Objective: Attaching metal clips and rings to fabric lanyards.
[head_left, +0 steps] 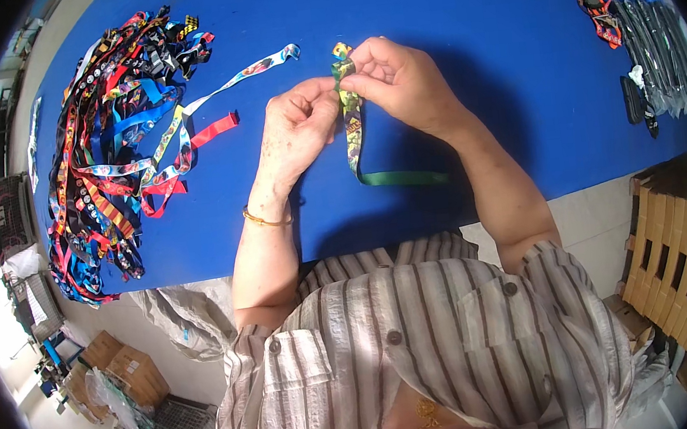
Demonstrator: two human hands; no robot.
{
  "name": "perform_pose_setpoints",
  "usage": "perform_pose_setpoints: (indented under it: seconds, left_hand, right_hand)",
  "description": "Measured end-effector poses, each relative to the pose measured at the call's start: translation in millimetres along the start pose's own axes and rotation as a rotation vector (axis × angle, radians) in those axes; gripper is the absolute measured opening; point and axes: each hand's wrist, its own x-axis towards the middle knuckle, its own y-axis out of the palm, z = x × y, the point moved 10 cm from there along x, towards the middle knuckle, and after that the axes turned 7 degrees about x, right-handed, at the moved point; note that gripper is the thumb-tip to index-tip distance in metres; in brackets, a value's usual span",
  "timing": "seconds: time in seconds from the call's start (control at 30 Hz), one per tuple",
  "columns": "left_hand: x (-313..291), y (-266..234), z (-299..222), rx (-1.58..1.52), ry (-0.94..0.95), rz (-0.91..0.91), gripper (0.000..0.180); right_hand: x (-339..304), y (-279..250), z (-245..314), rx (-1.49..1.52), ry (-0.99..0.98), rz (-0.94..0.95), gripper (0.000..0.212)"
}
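I pinched the top of the printed ribbon (pixel 351 123) between my left hand (pixel 300 128) and right hand (pixel 396 77), both closed on it just above the blue table (pixel 458 30), and judged it best to keep the fold tight and edges lined up

a heap of coloured ribbons (pixel 114 146) lies on the blue table (pixel 456 5)

The printed ribbon (pixel 352 131) I pinch is smooth, slightly glossy woven cloth. My table's blue cover (pixel 439 7) looks matt. The crate (pixel 677 240) is bare wood.
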Motion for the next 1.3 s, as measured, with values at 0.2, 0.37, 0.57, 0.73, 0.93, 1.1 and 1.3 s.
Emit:
perform_pose_setpoints:
  seconds: [0.2,0.37,0.57,0.73,0.93,1.1,1.3]
  left_hand:
    - [-0.1,3.1,-0.8,0.061,0.073,-0.022,0.017]
    - [1.7,4.5,9.5,0.057,0.042,0.011,0.016]
    - [1.9,8.9,9.9,-0.075,0.02,0.073,0.017]
    - [2.2,17.3,11.6,-0.041,0.026,0.16,0.014]
    - [9.2,7.2,11.6,-0.408,0.039,0.09,0.015]
    - [16.2,-6.8,20.5,-0.54,0.069,0.048,0.019]
    - [18.9,-10.0,25.1,-0.617,0.038,0.031,0.02]
  right_hand:
    - [-1.6,-1.5,24.9,-0.239,-0.142,-0.015,0.019]
    - [-1.1,-1.8,17.2,-0.069,-0.02,0.002,0.017]
    - [0.4,-3.1,2.3,0.125,0.021,-0.028,0.016]
    - [-1.0,4.5,2.5,0.033,0.102,0.1,0.017]
    - [1.5,3.6,10.6,0.305,0.021,-0.02,0.016]
    - [-11.5,27.0,-12.4,0.323,0.395,0.214,0.029]
    - [-12.0,20.9,-16.2,0.251,0.42,0.217,0.023]
